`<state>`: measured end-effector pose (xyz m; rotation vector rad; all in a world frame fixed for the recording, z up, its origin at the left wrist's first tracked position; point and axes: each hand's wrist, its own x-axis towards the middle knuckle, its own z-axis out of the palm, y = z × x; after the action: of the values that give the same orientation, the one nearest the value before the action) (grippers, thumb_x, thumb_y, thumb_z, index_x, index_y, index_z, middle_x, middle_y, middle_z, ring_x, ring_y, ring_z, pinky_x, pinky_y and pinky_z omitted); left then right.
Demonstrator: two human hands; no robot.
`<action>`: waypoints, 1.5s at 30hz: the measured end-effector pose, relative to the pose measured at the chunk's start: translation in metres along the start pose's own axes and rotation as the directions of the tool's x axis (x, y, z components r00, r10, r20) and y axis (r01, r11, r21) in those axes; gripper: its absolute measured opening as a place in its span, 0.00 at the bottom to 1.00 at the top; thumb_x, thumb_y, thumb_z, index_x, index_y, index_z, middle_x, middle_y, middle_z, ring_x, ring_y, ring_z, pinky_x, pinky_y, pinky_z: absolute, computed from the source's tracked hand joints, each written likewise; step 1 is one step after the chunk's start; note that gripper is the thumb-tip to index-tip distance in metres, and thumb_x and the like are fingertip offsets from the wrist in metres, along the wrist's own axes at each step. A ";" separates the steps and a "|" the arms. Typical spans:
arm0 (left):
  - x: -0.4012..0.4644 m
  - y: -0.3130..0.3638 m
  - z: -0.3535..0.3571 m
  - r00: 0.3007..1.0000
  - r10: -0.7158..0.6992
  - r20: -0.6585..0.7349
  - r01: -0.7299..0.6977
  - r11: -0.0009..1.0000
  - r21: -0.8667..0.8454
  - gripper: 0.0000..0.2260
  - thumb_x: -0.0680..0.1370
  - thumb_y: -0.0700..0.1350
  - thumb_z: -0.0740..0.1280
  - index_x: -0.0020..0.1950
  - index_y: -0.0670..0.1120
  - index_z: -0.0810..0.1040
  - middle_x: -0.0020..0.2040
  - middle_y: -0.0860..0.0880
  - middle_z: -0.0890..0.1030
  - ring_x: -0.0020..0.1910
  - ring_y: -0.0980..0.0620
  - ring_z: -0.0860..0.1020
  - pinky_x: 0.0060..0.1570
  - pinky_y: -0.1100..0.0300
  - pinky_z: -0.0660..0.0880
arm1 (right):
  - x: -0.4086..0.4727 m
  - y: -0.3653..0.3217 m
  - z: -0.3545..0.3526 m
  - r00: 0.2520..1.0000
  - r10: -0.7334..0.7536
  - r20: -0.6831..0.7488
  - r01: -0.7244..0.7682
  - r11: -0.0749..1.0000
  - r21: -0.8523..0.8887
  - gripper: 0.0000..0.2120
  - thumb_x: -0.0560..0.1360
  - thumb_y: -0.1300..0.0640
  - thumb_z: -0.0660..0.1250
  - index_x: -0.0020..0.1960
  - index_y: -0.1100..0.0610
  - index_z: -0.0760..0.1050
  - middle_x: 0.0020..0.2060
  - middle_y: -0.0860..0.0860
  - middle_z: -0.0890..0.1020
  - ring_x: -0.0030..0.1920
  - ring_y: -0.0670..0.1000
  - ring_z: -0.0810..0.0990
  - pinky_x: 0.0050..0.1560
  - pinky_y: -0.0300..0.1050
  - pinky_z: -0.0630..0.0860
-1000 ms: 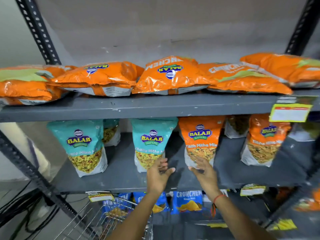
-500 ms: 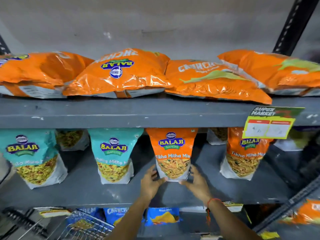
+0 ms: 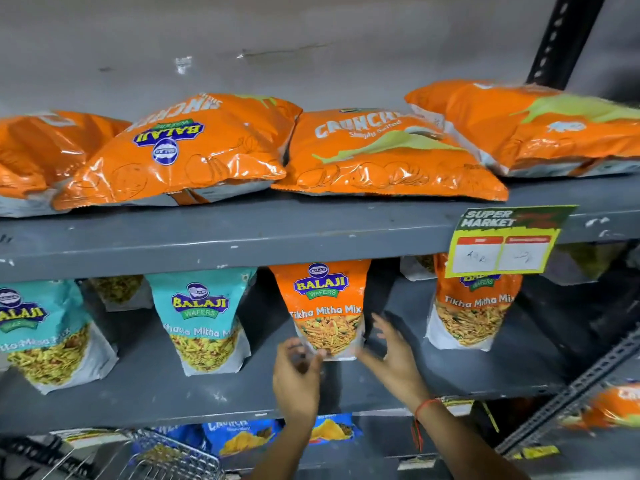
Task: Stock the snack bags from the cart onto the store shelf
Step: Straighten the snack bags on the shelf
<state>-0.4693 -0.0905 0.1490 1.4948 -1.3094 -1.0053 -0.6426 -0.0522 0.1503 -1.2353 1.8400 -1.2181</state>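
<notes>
Tikha Mitha bag (image 3: 325, 308): hands now off.

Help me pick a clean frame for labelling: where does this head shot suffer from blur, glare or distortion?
Head view: both hands, left hand and right hand, are motion-smeared; the orange Tikha Mitha Mix bag between them reads sharp; glare streaks the top-shelf orange bags; wide-angle bending curves the shelf edge; the cart is soft.
</notes>
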 end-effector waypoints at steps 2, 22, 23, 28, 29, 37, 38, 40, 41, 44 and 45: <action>-0.021 0.003 0.019 0.991 0.117 0.069 -0.119 0.993 0.023 0.12 0.68 0.49 0.75 0.46 0.55 0.76 0.40 0.53 0.82 0.38 0.58 0.81 0.43 0.52 0.79 | -0.011 0.001 -0.019 0.972 -0.080 -0.222 0.075 0.997 -0.033 0.32 0.67 0.39 0.72 0.66 0.48 0.70 0.61 0.46 0.74 0.60 0.46 0.74 0.59 0.46 0.74; -0.018 0.037 0.198 0.782 0.085 0.617 -0.156 0.986 0.061 0.26 0.66 0.43 0.77 0.63 0.46 0.75 0.57 0.46 0.84 0.55 0.52 0.81 0.60 0.53 0.78 | 0.016 0.104 -0.173 0.972 0.202 -0.120 -0.185 0.972 0.143 0.35 0.66 0.66 0.75 0.67 0.49 0.64 0.60 0.46 0.79 0.61 0.47 0.77 0.63 0.48 0.73; -0.020 0.037 0.197 0.781 0.090 0.618 -0.160 0.985 0.058 0.26 0.66 0.43 0.77 0.63 0.47 0.75 0.57 0.46 0.84 0.54 0.52 0.81 0.59 0.55 0.78 | 0.015 0.105 -0.174 0.971 0.205 -0.121 -0.189 0.973 0.135 0.35 0.66 0.66 0.75 0.66 0.49 0.64 0.60 0.48 0.80 0.61 0.49 0.77 0.64 0.51 0.73; -0.028 0.040 0.190 0.764 0.113 0.635 -0.169 0.985 0.028 0.28 0.67 0.44 0.76 0.66 0.46 0.73 0.60 0.45 0.82 0.54 0.55 0.79 0.59 0.59 0.76 | 0.009 0.095 -0.176 0.969 0.216 -0.121 -0.205 0.974 0.095 0.39 0.65 0.62 0.76 0.68 0.44 0.61 0.62 0.47 0.78 0.63 0.49 0.76 0.65 0.54 0.73; -0.029 0.043 0.186 0.766 0.117 0.632 -0.167 0.986 0.020 0.30 0.67 0.44 0.76 0.67 0.45 0.72 0.61 0.45 0.81 0.56 0.55 0.78 0.61 0.57 0.76 | 0.008 0.094 -0.175 0.971 0.195 -0.136 -0.182 0.978 0.100 0.44 0.65 0.61 0.77 0.71 0.42 0.57 0.66 0.47 0.76 0.65 0.49 0.74 0.66 0.55 0.72; -0.030 0.068 0.101 0.846 0.198 0.495 -0.196 0.979 -0.056 0.32 0.69 0.45 0.75 0.70 0.46 0.69 0.63 0.45 0.79 0.62 0.50 0.77 0.63 0.55 0.74 | -0.035 0.035 -0.119 0.747 0.145 -0.649 -0.009 0.978 0.208 0.37 0.69 0.66 0.72 0.73 0.56 0.59 0.71 0.56 0.68 0.70 0.57 0.67 0.67 0.53 0.68; -0.032 0.072 0.082 0.855 0.217 0.470 -0.206 0.976 -0.074 0.31 0.69 0.44 0.75 0.70 0.47 0.69 0.62 0.46 0.79 0.61 0.51 0.78 0.62 0.58 0.74 | -0.041 0.020 -0.109 0.716 0.106 -0.689 0.050 0.978 0.203 0.33 0.69 0.67 0.72 0.70 0.56 0.64 0.65 0.50 0.73 0.65 0.56 0.71 0.63 0.53 0.71; -0.034 0.079 0.043 0.868 0.268 0.418 -0.249 0.963 -0.101 0.29 0.69 0.45 0.75 0.68 0.47 0.71 0.60 0.47 0.81 0.57 0.53 0.79 0.60 0.59 0.75 | -0.051 -0.007 -0.087 0.702 0.050 -0.711 0.120 0.975 0.187 0.30 0.66 0.63 0.73 0.65 0.49 0.68 0.59 0.40 0.76 0.59 0.54 0.75 0.62 0.58 0.74; -0.034 0.081 0.021 0.873 0.299 0.386 -0.278 0.954 -0.110 0.28 0.69 0.45 0.75 0.67 0.47 0.72 0.58 0.47 0.81 0.55 0.53 0.79 0.59 0.59 0.75 | -0.054 -0.019 -0.074 0.711 0.042 -0.702 0.118 0.977 0.178 0.33 0.64 0.57 0.73 0.66 0.46 0.66 0.62 0.44 0.75 0.63 0.55 0.74 0.65 0.61 0.72; -0.035 0.088 -0.051 0.882 0.352 0.313 -0.326 0.936 -0.132 0.26 0.69 0.41 0.75 0.66 0.47 0.73 0.56 0.48 0.81 0.48 0.62 0.79 0.54 0.65 0.77 | -0.066 -0.063 -0.024 0.755 0.001 -0.655 0.123 0.982 0.143 0.38 0.65 0.55 0.73 0.72 0.53 0.61 0.69 0.59 0.69 0.68 0.60 0.69 0.70 0.62 0.66; -0.034 0.089 -0.077 0.884 0.367 0.290 -0.340 0.930 -0.139 0.26 0.70 0.40 0.74 0.66 0.46 0.73 0.56 0.49 0.81 0.46 0.67 0.78 0.53 0.67 0.77 | -0.074 -0.083 -0.005 0.777 -0.029 -0.628 0.147 0.979 0.137 0.37 0.66 0.59 0.74 0.71 0.57 0.62 0.67 0.61 0.70 0.66 0.61 0.70 0.70 0.63 0.66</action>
<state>-0.4239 -0.0538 0.2566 1.0054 -1.6704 -1.0642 -0.5875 0.0054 0.2279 -0.8731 2.0636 -1.9846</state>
